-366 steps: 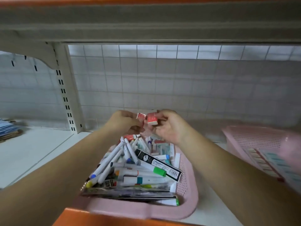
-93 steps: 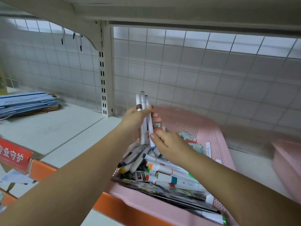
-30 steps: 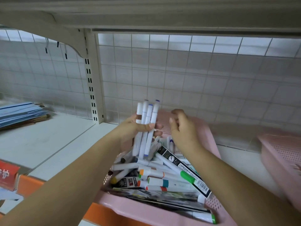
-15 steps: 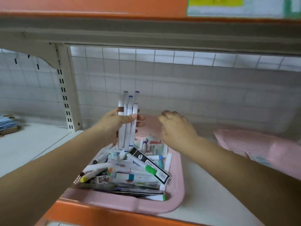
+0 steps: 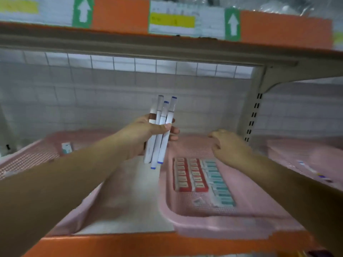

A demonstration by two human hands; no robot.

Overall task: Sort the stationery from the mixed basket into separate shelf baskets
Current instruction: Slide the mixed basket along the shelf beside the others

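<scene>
— Since four markers (image 5: 161,127) are gripped in the left hand (image 5: 146,135), where is the bundle entered?
— Above the shelf (image 5: 130,201), over the bare strip between the left basket (image 5: 27,156) and the middle basket (image 5: 213,226). Long axis near upright.
— Right hand (image 5: 230,145)?
— Nothing held. Fingers loosely curled, above the back of the middle basket, where rows of erasers (image 5: 187,175) are laid.
— Destination?
— Judged: the far-right basket (image 5: 306,154), toward the shelf's right edge, where pen-like items are faintly seen, blurred. It lies rightward of the bundle, past the right hand. The right hand is nearer, so a crossing reach or hand-over would be needed, and the bundle laid flat.
</scene>
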